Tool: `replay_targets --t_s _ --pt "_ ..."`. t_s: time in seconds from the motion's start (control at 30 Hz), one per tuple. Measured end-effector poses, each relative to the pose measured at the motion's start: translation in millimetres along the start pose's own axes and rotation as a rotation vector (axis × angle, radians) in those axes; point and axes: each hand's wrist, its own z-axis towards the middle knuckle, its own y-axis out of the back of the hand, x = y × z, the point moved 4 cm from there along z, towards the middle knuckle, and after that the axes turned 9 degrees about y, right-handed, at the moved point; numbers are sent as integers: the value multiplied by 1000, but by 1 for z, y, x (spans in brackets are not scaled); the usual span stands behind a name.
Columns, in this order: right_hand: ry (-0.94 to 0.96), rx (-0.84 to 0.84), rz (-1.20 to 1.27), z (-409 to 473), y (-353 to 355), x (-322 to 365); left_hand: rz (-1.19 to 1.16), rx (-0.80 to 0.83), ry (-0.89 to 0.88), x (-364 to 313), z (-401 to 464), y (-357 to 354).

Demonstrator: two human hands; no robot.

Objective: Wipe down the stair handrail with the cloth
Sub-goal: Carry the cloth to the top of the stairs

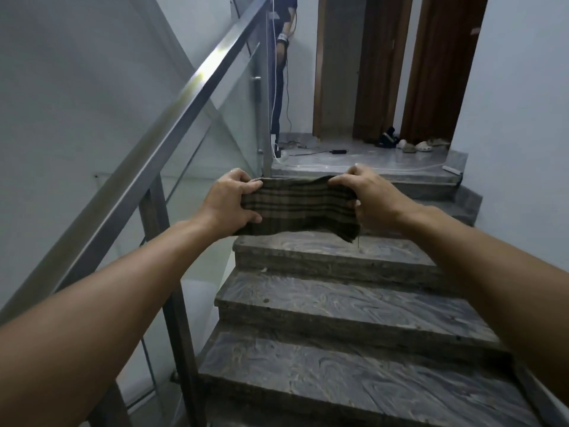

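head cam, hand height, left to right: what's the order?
metal handrail → left hand → plaid cloth stretched between both hands → right hand → white wall

Grey marbled steps [332,306] rise to a landing [369,158] between pale walls [523,103]. Brown doors [437,66] stand beyond, shoes [409,146] beside them.

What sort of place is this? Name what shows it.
Probably an indoor home stairwell: stone steps rise to a landing, a metal handrail runs over glass panels, and shoes sit by wooden doors.
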Motion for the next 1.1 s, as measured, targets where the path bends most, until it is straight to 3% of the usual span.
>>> replay_targets --t_s 0.33,0.73,1.1 --pt "54 -26 47 152 47 -74 29 -68 45 -1 155 42" --pt "92 -165 -135 366 74 -132 63 -150 61 40 360 101" --pt "138 -314 -149 518 95 -176 189 -217 99 59 493 134"
